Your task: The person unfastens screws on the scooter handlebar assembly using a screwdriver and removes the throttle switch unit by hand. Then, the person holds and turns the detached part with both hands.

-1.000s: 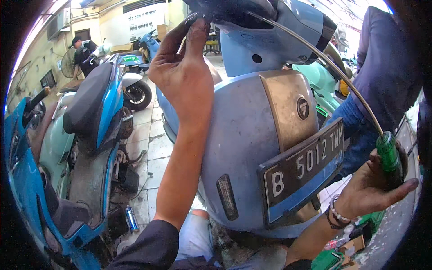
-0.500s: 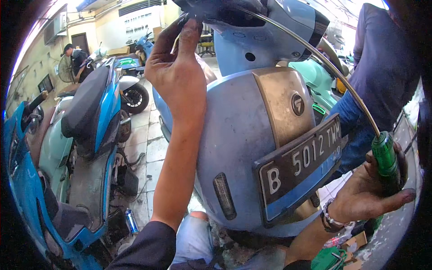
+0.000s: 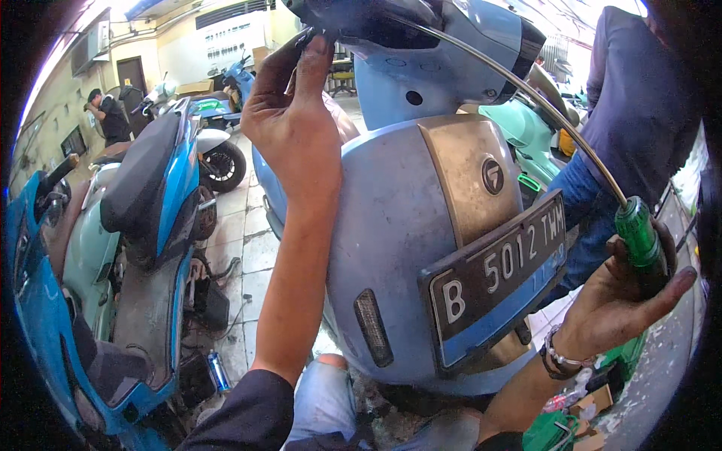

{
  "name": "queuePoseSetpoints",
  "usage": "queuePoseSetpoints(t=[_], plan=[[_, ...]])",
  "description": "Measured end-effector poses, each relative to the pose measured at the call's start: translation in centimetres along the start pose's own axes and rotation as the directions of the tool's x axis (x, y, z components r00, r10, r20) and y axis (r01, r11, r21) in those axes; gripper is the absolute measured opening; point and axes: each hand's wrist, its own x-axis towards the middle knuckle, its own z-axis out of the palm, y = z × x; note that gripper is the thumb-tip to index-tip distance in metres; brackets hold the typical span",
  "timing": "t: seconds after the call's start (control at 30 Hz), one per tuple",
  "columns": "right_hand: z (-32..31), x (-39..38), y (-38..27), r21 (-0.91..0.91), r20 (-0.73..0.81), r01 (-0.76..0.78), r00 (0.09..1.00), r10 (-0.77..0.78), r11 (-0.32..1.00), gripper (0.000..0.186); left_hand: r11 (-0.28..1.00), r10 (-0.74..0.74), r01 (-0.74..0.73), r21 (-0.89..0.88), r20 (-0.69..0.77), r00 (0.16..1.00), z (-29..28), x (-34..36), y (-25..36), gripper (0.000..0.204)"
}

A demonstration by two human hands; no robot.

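Observation:
My left hand point(image 3: 293, 113) is raised at top centre, its fingers closed at the dark underside of the light-blue scooter's upper housing point(image 3: 459, 52); what they pinch I cannot make out. My right hand point(image 3: 605, 301), at lower right, grips a green screwdriver handle point(image 3: 638, 237). Its long thin metal shaft point(image 3: 541, 98) runs up to the dark part of that housing and looks curved in this view. Below lies the scooter's rounded body point(image 3: 376, 218) with a bronze panel, a round emblem and a dark number plate point(image 3: 489, 278).
Blue and mint scooters point(image 3: 135, 301) line the left. A co-worker point(image 3: 113, 120) stands at back left; another person's dark clothing point(image 3: 639, 98) fills the upper right. A mint scooter point(image 3: 511, 135) is behind. A spray can point(image 3: 218, 368) is on the tiled floor; cardboard point(image 3: 590, 406) lies lower right.
My right hand and the screwdriver handle have moved slightly up and left. My left hand has shifted a little left. The co-worker at back left has straightened, with a hand raised near the head.

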Motion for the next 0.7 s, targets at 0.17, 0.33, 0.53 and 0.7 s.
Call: queuePoseSetpoints(t=[0.17, 0.33, 0.53, 0.7], plan=[[0.2, -0.2, -0.6, 0.005, 0.055, 0.090, 0.994, -0.090, 0.996, 0.067, 0.999, 0.008, -0.008, 0.052, -0.007, 1.000, -0.1, 0.0, -0.1, 0.018], [-0.2, 0.7, 0.2, -0.047, -0.013, 0.040, 0.999, -0.040, 0.998, 0.058, 0.999, 0.002, -0.003, 0.047, 0.008, 1.000, -0.1, 0.1, 0.0, 0.018], [-0.4, 0.7, 0.5, -0.140, -0.008, 0.145, 0.989, -0.148, 0.979, 0.055, 1.000, 0.000, 0.000, 0.005, 0.012, 1.000, 0.0, 0.1, -0.2, 0.018], [-0.8, 0.6, 0.0, -0.191, 0.004, 0.155, 0.988, -0.157, 0.969, 0.051, 0.999, 0.007, -0.008, 0.046, 0.016, 1.000, 0.0, 0.1, 0.0, 0.019]])
